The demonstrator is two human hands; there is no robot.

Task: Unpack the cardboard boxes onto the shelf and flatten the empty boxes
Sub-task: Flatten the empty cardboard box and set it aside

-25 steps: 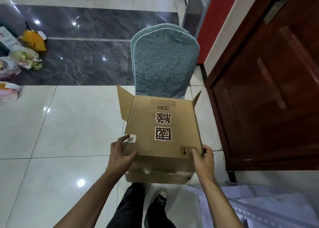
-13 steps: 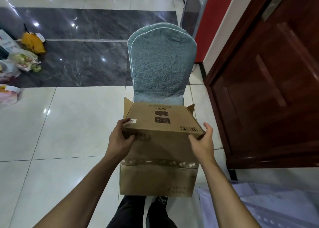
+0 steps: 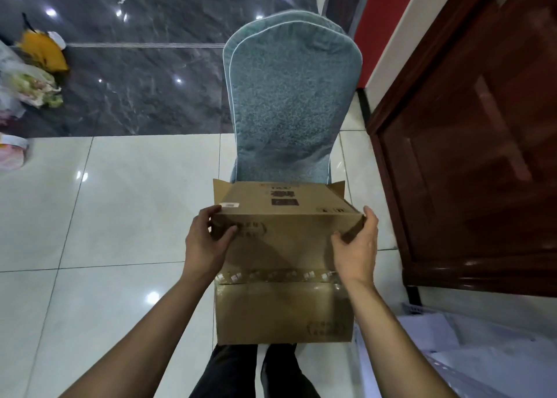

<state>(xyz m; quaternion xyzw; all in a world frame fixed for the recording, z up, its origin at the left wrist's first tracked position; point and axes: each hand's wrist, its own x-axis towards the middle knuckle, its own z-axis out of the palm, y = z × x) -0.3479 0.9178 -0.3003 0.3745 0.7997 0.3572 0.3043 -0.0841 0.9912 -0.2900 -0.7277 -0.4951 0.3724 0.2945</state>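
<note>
I hold a brown cardboard box (image 3: 283, 247) in front of me, its taped bottom turned toward me and its printed side facing up. The open flaps stick out at the far end, next to a chair. My left hand (image 3: 205, 244) grips the box's left upper corner, thumb on the near face and fingers round the edge. On the opposite upper corner my right hand (image 3: 358, 247) grips in the same way. A strip of clear tape (image 3: 280, 277) runs across the near face.
A chair with a teal fabric cover (image 3: 289, 102) stands just beyond the box. A dark wooden door (image 3: 482, 156) is at the right. Plastic bags (image 3: 33, 84) lie on the floor at far left. White papers (image 3: 452, 346) lie at lower right. My legs show below the box.
The box has tipped over between my hands: its printed side went from facing me to facing up, and the taped bottom now faces me. Both hands shifted to its upper corners.
</note>
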